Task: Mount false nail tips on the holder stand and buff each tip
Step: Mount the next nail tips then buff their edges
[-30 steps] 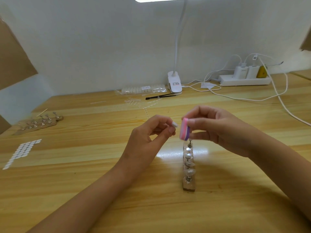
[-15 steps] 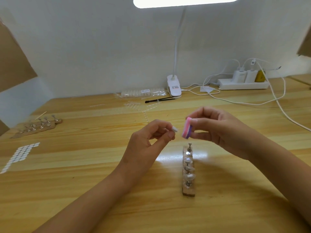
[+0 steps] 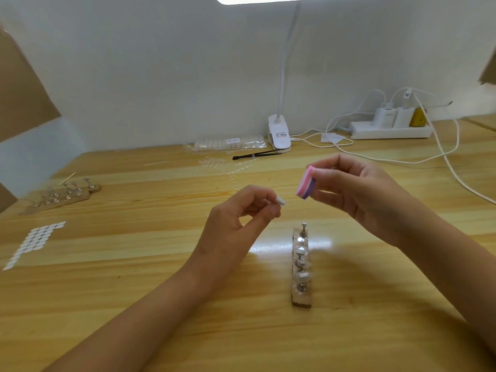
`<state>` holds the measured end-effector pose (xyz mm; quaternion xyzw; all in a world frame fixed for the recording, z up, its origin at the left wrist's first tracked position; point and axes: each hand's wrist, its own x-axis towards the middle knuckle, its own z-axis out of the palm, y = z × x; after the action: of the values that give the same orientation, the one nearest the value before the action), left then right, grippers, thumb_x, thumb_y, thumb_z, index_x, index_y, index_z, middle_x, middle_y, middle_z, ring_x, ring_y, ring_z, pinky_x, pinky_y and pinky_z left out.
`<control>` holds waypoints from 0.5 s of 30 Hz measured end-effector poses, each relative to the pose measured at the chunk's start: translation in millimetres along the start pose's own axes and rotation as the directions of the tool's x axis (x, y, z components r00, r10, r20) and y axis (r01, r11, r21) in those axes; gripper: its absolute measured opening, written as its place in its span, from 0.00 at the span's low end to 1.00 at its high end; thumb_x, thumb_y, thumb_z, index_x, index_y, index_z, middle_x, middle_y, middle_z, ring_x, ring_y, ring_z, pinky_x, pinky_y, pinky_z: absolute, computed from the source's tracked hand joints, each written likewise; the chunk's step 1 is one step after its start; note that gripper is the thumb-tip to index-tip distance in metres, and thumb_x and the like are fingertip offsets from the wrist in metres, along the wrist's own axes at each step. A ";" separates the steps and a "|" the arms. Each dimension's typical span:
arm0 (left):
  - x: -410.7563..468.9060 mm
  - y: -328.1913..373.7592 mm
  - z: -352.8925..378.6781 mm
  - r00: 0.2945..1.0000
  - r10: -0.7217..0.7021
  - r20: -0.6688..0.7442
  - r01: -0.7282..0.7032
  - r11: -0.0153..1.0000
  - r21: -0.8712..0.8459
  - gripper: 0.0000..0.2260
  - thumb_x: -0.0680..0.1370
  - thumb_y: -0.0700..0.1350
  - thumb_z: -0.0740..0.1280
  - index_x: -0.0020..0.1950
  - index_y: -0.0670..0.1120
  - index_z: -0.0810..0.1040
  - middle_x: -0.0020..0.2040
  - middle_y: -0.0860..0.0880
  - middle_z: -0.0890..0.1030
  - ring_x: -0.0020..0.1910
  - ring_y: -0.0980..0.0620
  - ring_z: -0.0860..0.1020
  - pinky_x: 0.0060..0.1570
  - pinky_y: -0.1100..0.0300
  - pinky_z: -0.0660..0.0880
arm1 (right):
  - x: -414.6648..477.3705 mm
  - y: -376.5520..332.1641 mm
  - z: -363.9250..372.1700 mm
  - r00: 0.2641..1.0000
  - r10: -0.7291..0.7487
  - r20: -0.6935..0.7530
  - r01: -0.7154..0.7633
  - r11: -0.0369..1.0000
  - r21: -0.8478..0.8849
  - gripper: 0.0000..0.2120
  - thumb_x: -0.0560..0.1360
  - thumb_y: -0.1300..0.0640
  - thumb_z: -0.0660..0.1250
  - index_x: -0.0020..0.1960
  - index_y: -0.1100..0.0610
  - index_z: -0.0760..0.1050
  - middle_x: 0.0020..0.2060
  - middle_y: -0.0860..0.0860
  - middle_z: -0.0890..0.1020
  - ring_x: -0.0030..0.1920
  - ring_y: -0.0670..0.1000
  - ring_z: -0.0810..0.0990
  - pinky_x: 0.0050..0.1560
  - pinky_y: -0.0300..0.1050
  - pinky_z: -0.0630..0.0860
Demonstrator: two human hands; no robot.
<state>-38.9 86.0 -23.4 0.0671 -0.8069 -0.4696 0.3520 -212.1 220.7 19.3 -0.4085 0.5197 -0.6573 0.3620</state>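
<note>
My left hand (image 3: 239, 221) pinches a small white false nail tip (image 3: 280, 201) between thumb and forefinger, held up above the table. My right hand (image 3: 354, 189) grips a pink and purple buffer block (image 3: 305, 186), a short gap to the right of the tip. Below both hands a narrow wooden holder stand (image 3: 302, 296) lies on the table, carrying a row of metal pegs; some pegs bear pale nail tips, and the far peg (image 3: 303, 229) is bare.
A second holder stand (image 3: 61, 196) lies at the far left. A sheet of white adhesive dots (image 3: 35, 241) sits nearer on the left. At the back are a bag of nail tips (image 3: 228, 143), a black brush (image 3: 255, 155), a lamp clamp (image 3: 279, 135), a power strip (image 3: 389, 131) and cables.
Both hands have lifted away from the holder stand. The buffer block has moved up and to the right, and its gap to the nail tip has widened.
</note>
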 end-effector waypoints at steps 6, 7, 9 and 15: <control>0.0 -0.9 -0.6 1.000 0.003 -0.005 -0.003 1.000 0.002 0.06 0.79 0.44 0.69 0.50 0.56 0.79 0.43 0.55 0.83 0.49 0.51 0.83 0.55 0.56 0.78 | -2.9 3.0 7.8 0.992 0.044 0.119 -0.031 0.993 -0.111 0.15 0.66 0.56 0.73 0.50 0.60 0.79 0.43 0.51 0.85 0.46 0.51 0.85 0.46 0.37 0.80; 0.2 -1.1 -1.3 1.000 0.002 -0.010 -0.002 1.000 -0.005 0.06 0.79 0.44 0.69 0.50 0.56 0.79 0.43 0.55 0.83 0.49 0.51 0.83 0.55 0.56 0.78 | -2.2 2.2 5.0 0.998 0.020 0.067 -0.015 0.997 -0.076 0.15 0.66 0.56 0.73 0.50 0.60 0.79 0.42 0.51 0.85 0.46 0.51 0.85 0.46 0.37 0.80; 0.3 -0.4 -1.0 1.000 0.006 -0.013 -0.006 1.000 -0.005 0.06 0.78 0.44 0.69 0.50 0.57 0.80 0.43 0.56 0.83 0.49 0.51 0.83 0.55 0.57 0.78 | -2.8 -2.2 1.4 0.996 0.027 0.084 -0.021 0.997 -0.071 0.15 0.65 0.56 0.74 0.49 0.60 0.78 0.42 0.52 0.85 0.46 0.52 0.85 0.46 0.38 0.80; -0.6 0.0 0.4 1.000 0.004 -0.001 -0.004 1.000 -0.014 0.06 0.79 0.43 0.69 0.50 0.55 0.80 0.43 0.56 0.83 0.49 0.51 0.83 0.55 0.56 0.78 | -1.9 0.5 2.3 0.999 0.003 0.050 0.000 0.998 -0.059 0.14 0.67 0.58 0.72 0.51 0.61 0.78 0.42 0.52 0.85 0.46 0.51 0.85 0.46 0.37 0.80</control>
<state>-38.6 86.5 -23.9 0.0633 -0.8034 -0.4748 0.3537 -209.3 221.4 18.8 -0.4349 0.5301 -0.6308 0.3632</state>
